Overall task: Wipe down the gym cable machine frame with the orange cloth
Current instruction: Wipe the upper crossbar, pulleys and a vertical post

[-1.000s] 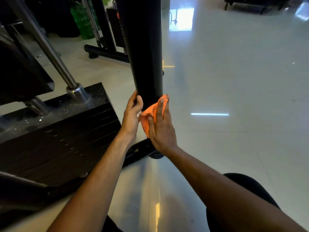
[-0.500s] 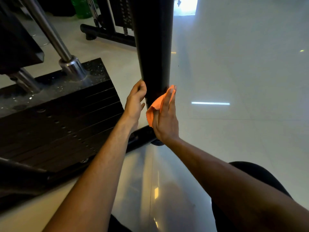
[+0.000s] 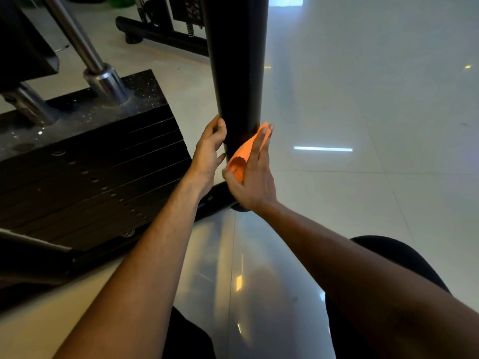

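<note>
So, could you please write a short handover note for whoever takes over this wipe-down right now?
Left hand: rests open against the left side of the black upright post, steadying it.
Right hand: presses the orange cloth with straight fingers to the post's lower right side.
Done: cannot tell how much is already wiped.
Left: the post's foot, base bar and the rest of the frame by the weight stack.

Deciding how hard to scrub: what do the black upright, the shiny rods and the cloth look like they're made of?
Black upright: likely painted or powder-coated metal, with a smooth satin sheen.
Shiny rods: polished, probably chromed steel, given the mirror-like highlights.
Orange cloth: soft fabric, possibly microfibre; it folds and bunches under the right hand.
</note>
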The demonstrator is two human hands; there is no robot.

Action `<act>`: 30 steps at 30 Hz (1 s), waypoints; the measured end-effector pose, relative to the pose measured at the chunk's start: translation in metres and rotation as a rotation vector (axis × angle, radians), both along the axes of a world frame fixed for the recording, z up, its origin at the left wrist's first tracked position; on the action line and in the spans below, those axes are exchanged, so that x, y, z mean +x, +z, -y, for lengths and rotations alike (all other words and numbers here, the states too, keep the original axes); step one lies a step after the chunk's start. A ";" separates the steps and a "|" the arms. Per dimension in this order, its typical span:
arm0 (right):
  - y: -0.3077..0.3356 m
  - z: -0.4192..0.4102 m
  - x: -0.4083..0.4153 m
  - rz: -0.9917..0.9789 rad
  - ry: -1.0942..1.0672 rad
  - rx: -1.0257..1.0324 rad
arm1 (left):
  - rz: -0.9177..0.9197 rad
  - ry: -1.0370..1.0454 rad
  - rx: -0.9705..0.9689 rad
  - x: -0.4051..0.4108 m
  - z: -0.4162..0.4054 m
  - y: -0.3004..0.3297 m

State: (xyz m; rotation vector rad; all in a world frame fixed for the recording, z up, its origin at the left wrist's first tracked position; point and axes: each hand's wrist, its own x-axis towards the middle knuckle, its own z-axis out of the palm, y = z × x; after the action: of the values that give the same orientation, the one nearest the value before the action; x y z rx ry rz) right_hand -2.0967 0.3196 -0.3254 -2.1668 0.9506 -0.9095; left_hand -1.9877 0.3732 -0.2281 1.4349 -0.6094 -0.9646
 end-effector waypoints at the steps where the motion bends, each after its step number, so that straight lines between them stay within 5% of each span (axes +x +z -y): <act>1: 0.001 0.002 -0.002 -0.002 0.025 -0.006 | 0.000 -0.006 -0.001 0.001 0.000 -0.001; 9: -0.004 0.009 0.010 0.145 -0.110 0.023 | 0.030 -0.038 -0.017 0.005 0.009 -0.016; 16: -0.084 0.002 -0.002 0.033 -0.080 0.042 | 0.122 -0.092 -0.052 0.015 0.013 -0.044; 23: -0.101 0.006 0.032 0.258 -0.188 -0.072 | 0.177 -0.051 -0.102 0.020 0.027 -0.102; 30: -0.190 0.001 0.007 0.071 -0.042 -0.129 | 0.118 -0.033 -0.167 0.017 0.025 -0.147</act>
State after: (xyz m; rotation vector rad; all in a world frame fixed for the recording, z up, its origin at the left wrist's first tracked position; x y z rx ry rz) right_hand -2.0895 0.3190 -0.5151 -2.2126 0.9283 -1.0876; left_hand -1.9707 0.3479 -0.3752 1.3423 -0.7847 -0.8386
